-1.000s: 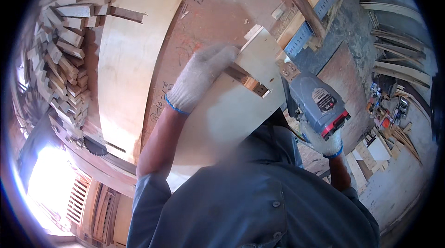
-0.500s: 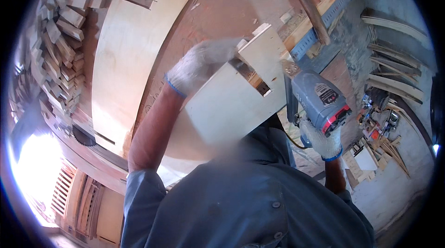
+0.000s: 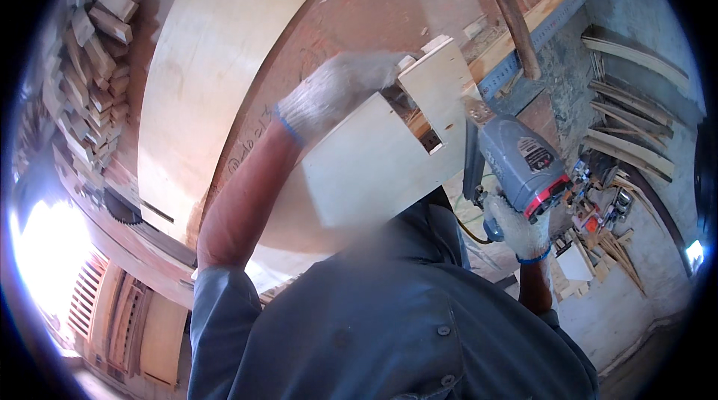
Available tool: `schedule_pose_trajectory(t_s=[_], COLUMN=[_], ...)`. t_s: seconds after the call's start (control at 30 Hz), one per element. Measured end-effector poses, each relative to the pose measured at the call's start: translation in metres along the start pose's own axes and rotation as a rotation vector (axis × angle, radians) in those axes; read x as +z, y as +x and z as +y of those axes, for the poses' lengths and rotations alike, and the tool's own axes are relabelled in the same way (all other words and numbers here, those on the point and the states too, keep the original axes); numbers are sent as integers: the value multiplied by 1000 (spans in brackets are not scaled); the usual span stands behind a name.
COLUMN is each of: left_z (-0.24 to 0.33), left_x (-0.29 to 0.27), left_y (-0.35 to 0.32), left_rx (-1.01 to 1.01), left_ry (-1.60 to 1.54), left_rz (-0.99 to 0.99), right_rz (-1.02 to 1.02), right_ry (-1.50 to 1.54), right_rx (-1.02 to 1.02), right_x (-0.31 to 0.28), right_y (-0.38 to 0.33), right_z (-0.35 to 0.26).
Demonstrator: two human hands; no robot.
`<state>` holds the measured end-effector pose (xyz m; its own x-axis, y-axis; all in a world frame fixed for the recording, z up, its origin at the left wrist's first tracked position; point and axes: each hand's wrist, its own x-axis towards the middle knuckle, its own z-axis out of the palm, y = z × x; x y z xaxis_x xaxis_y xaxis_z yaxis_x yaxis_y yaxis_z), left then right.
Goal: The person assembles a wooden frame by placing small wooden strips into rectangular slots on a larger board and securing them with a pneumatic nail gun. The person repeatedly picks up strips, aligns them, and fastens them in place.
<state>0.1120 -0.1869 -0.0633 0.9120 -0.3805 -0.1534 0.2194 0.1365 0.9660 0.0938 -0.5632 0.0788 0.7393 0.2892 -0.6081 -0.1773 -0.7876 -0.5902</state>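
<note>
Two gloved hands share the work. Our left hand [image 3: 336, 93], in a white knit glove with a blue cuff, is closed over the top edge of the pale notched plywood panel [image 3: 374, 160], which sits tilted in front of our chest; gripping beside the notch looks meant to steady the panel against the tool. Our right hand [image 3: 516, 231], gloved the same way, wraps the handle of the grey and red power tool [image 3: 520, 164], whose nose meets the panel's right edge near the notch. A large curved plywood sheet [image 3: 202, 78] lies on the reddish workbench [image 3: 351, 18] to our left, beside stacked wood offcuts [image 3: 82, 63].
</note>
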Motion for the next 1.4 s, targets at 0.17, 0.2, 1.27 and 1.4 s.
schedule_pose_trajectory(t_s=[0.17, 0.2, 1.27, 1.4], left_z=[10, 8, 17, 9], left_x=[-4, -5, 11, 10], left_y=[4, 4, 18, 19], left_rx=[-9, 1, -226, -223], left_ry=[84, 86, 203, 182], left_rz=[-2, -1, 208, 224], right_rz=[34, 37, 287, 308], right_ry=[255, 261, 168, 132], right_rx=[295, 284, 294, 212], right_x=[6, 6, 2, -11], right_y=[0, 0, 6, -3], right_z=[-10, -11, -76, -19])
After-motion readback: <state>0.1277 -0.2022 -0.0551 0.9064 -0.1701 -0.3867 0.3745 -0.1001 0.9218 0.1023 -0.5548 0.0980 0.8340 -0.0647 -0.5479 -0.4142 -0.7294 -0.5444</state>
